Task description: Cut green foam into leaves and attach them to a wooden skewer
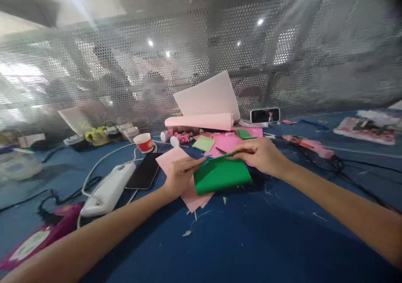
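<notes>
A green sheet, seemingly paper, (pixel 221 175) curls over toward me at its lower edge. At its upper left corner, my left hand (pixel 181 175) closes thumb and fingers on the sheet. My right hand (pixel 262 155) pinches its far edge on the right. A small bluish strip shows by the left fingertips; I cannot tell what it is. Pale pink paper (pixel 196 196) lies under the left hand and the sheet. Just beyond the sheet is a dark pointed tip (pixel 220 150), perhaps scissors, partly hidden. A light green paper piece (pixel 204 143) rests behind my hands.
To the left are a black phone (pixel 145 171), a white power strip (pixel 110 189), a red paper cup (pixel 143 142) and a magenta tool (pixel 47 235). A pink roll (pixel 201 121) and a propped phone (pixel 265 115) stand behind. Cables and a pink glue gun (pixel 310 145) lie right.
</notes>
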A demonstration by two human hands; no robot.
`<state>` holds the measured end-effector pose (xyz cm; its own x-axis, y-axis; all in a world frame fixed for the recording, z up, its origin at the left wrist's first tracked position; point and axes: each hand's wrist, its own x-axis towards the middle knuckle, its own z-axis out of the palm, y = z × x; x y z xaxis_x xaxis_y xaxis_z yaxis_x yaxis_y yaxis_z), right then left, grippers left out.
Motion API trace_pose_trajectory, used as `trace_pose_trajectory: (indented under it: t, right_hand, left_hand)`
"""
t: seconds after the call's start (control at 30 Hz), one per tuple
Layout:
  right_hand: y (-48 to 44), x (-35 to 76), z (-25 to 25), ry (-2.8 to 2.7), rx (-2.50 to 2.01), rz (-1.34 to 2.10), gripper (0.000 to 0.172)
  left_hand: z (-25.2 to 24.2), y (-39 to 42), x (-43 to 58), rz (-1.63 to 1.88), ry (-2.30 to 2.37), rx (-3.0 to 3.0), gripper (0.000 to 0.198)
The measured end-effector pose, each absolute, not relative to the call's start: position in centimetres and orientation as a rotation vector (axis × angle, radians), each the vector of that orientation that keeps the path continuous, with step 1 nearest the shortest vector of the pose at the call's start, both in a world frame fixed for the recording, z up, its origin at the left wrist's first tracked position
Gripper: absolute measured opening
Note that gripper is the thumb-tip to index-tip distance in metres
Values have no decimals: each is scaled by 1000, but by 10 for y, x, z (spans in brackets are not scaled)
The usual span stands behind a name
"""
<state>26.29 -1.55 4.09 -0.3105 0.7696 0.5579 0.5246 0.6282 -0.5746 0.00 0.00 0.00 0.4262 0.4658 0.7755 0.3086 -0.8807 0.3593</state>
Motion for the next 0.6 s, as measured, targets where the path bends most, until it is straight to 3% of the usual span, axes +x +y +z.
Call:
trace_pose_trajectory:
  t: [0.6]
  right_hand:
    - [-12,264,39,-2044,-985,434,16]
  left_hand:
    - [5,2,-3,1270,670,2616,27]
